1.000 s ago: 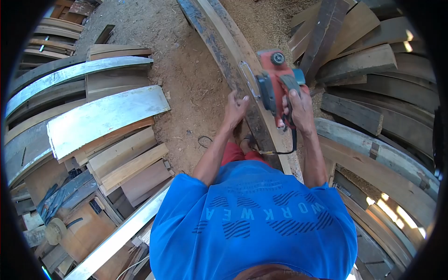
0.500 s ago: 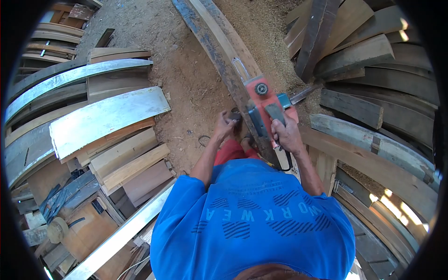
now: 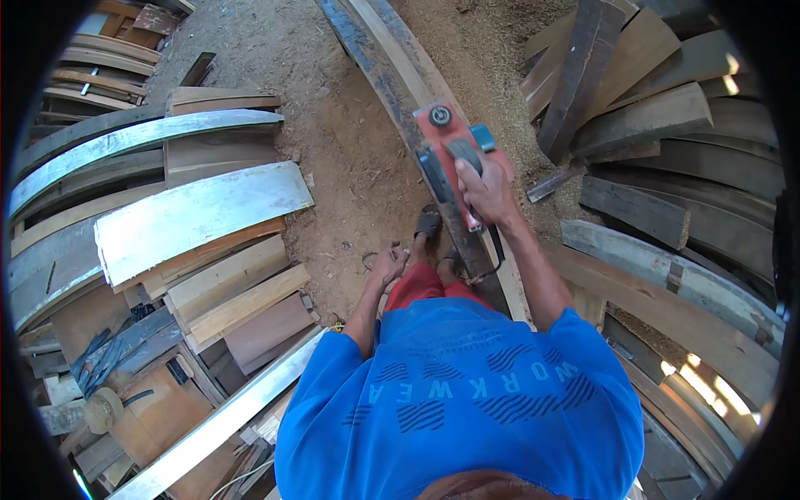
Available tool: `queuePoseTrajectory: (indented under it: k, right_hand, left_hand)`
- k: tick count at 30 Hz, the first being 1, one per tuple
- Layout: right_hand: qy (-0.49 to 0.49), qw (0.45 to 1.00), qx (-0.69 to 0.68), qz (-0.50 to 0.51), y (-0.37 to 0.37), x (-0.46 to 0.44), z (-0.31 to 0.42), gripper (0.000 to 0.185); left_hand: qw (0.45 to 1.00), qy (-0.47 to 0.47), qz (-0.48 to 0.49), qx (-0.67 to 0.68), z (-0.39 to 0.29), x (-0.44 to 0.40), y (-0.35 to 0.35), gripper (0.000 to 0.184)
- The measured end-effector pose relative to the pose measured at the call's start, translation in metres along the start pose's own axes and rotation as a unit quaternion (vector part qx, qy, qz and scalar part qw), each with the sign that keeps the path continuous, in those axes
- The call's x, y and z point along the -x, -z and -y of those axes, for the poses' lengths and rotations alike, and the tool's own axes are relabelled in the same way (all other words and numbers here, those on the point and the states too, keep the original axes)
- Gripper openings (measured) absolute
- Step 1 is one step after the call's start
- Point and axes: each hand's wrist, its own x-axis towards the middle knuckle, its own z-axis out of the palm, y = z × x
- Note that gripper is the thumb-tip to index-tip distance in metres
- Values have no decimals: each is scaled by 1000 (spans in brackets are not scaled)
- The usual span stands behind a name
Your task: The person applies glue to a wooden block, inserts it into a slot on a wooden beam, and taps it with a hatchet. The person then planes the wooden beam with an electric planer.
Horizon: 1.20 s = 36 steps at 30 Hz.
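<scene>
My right hand [image 3: 486,190] is wrapped around the dark rear handle of a red electric hand planer [image 3: 437,137]. The planer has a round black front knob and a teal part on its side. It sits on a long wooden board [image 3: 387,50], which lies along a narrow, worn beam [image 3: 357,52]. A black cord [image 3: 497,246] trails from the planer's back end. My left hand [image 3: 389,262] hangs beside my left leg, away from the planer. Its fingers are loosely bent and apart, and nothing shows in them.
Stacked planks, one with a pale face [image 3: 204,212], lie to the left. More timber [image 3: 658,121] is piled on the right, with a leaning dark board [image 3: 579,79]. Sandy ground [image 3: 333,167] with shavings lies around my feet. A short offcut [image 3: 555,183] rests right of the planer.
My right hand and the planer have moved forward along the board, away from my body. My left hand has dropped back towards my body.
</scene>
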Motion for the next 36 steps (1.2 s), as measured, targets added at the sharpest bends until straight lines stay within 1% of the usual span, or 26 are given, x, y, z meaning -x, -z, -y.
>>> queuePoseTrajectory:
  k: [1, 2, 5, 7, 9, 10, 12, 14, 17, 21, 23, 24, 27, 28, 31, 34, 35, 36]
  right_hand:
    - [13, 1000, -5, 3, -3, -19, 0, 40]
    - [24, 1000, -10, 6, -5, -34, -1, 35]
    - [48, 999, -19, -10, -5, -56, 27, 54]
    - [47, 997, -53, -29, 0, -50, 40, 49]
    - [15, 995, -82, -54, 18, -21, 43, 45]
    - [20, 993, -102, -52, 28, -7, 41, 43]
    - [23, 990, -127, -62, 46, 22, 38, 42]
    - [16, 985, -143, -90, 59, 51, 33, 42]
    - [-11, 989, -92, -115, 75, 80, 0, 43]
    - [-4, 990, -58, -128, 83, 110, -17, 44]
    - [-41, 991, -64, -107, 87, 122, -29, 43]
    - [-58, 991, -67, -96, 88, 127, -34, 43]
    - [-63, 993, -82, -60, 77, 141, -35, 42]
    - [-61, 995, -69, -49, 73, 143, -34, 42]
    - [-53, 998, -26, -15, 63, 148, -30, 41]
    - [-57, 997, -48, 9, 54, 152, -32, 52]
    - [-56, 997, -53, 16, 50, 153, -36, 55]
    - [-66, 997, -45, 22, 48, 154, -42, 65]
  left_hand:
    - [1000, -9, 7, -25, -13, 4, 7, 63]
    - [1000, 8, 28, -1, -25, 10, 13, 63]
    - [999, -32, 12, 29, -11, -5, 1, 64]
    - [997, -76, -3, 34, -31, -18, 5, 64]
    - [994, -91, -15, 54, -52, -16, 5, 66]
    - [992, -99, -27, 75, -78, -20, 10, 68]
    - [983, -101, -45, 146, -132, -16, 16, 75]
    - [968, -139, -54, 202, -166, -32, 6, 85]
    - [982, -127, -31, 133, -222, -35, 12, 98]
    - [948, -179, 32, 261, -221, -67, 14, 108]
    - [922, -204, 58, 324, -217, -88, 20, 114]
    - [914, -238, 54, 324, -215, -100, 23, 113]
    - [894, -261, 57, 360, -225, -113, 48, 112]
    - [937, -152, 4, 315, -241, -93, 61, 107]
    - [921, -181, -72, 337, -211, -131, 66, 99]
    - [905, -107, -108, 398, -180, -121, 73, 89]
    - [911, -92, -105, 387, -165, -115, 76, 82]
    - [917, -77, -101, 377, -149, -109, 77, 75]
